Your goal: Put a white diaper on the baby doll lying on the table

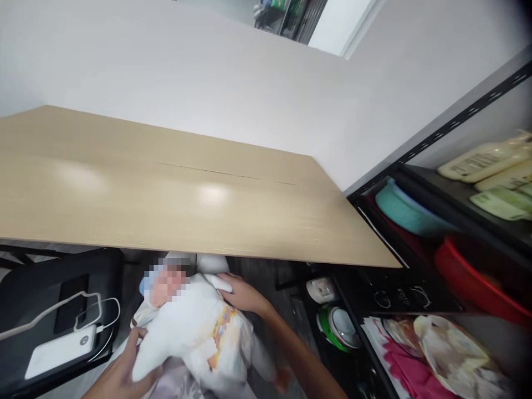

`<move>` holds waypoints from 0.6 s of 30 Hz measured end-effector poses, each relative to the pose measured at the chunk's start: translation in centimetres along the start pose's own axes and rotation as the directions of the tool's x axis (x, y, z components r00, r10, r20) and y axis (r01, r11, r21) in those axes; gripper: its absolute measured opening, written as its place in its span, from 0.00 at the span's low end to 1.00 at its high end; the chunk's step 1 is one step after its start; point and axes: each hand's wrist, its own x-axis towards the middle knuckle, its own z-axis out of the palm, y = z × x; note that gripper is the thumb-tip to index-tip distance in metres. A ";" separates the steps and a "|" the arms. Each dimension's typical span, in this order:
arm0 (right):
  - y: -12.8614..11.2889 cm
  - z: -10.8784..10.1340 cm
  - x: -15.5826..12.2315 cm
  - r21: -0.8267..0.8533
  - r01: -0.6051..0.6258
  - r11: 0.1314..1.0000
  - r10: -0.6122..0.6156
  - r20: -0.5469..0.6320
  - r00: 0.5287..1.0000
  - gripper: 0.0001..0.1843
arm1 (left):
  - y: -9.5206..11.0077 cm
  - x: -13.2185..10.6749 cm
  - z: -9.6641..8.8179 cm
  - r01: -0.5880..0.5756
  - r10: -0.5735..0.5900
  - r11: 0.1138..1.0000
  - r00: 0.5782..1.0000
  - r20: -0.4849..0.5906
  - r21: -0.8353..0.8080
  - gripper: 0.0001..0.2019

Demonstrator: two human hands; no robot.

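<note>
A baby-shaped figure (187, 316) in white lies across my lap below the table edge; its face is blurred, and I cannot tell whether it is a doll. It wears a white diaper (235, 332) with an orange printed band. My left hand (133, 363) is closed around the white limb at the lower left. On the far side, my right hand (239, 293) wraps around the figure's upper body near its other arm, with some fingers hidden. A bare foot (282, 379) shows at the lower right, smeared.
The wooden tabletop (187, 199) spans the space ahead. At left, a black chair (95, 271) carries a white power bank (62, 352) with cables. Shelves at right hold a teal basin (409, 208), a red basin (477, 277), yellowish packages (477, 160) and pink cloth (411, 368).
</note>
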 end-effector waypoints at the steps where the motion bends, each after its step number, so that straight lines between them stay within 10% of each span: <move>1: 1.0 0.6 -0.1 0.006 -0.026 1.000 0.026 0.010 1.000 0.24 | -0.7 0.1 -0.2 -0.028 0.030 0.995 0.999 -0.021 0.091 0.37; 8: 1.3 -0.6 -4.2 0.210 -0.022 0.977 0.017 0.024 1.000 0.21 | 1.1 1.8 -1.8 -0.266 0.452 0.748 0.875 -0.174 0.609 0.36; 13: -0.7 -0.5 -4.7 0.247 -0.018 0.969 0.026 -0.032 0.999 0.18 | 8.6 5.0 -0.6 -0.694 0.655 0.642 0.717 0.237 0.326 0.26; 18: 2.0 1.1 -3.4 0.310 -0.053 0.949 0.092 -0.112 0.989 0.13 | 11.1 8.6 1.2 -0.782 0.684 0.613 0.597 0.418 0.114 0.14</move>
